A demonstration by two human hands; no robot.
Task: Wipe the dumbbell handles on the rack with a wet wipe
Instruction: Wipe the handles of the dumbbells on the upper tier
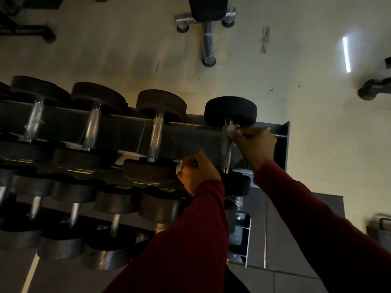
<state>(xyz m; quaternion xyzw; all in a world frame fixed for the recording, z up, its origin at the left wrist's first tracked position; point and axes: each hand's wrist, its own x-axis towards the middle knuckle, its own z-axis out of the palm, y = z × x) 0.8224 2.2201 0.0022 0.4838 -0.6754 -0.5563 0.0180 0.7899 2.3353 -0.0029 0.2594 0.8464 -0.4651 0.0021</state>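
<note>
Gym rack [283, 142], top tier: right hand [257, 148] clamps wet wipe [232, 132] on end dumbbell handle [225, 153]; left hand [197, 171] curled beside it, grip unclear; remaining handles [155, 137] apparently pending.

Yellow markings on the dumbbell ends [123, 187] are too blurred to read.

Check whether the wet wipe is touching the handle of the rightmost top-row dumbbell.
Touching. The head view shows the wet wipe, held in the right hand, pressed against the upper end of the handle, with no gap visible.
</note>
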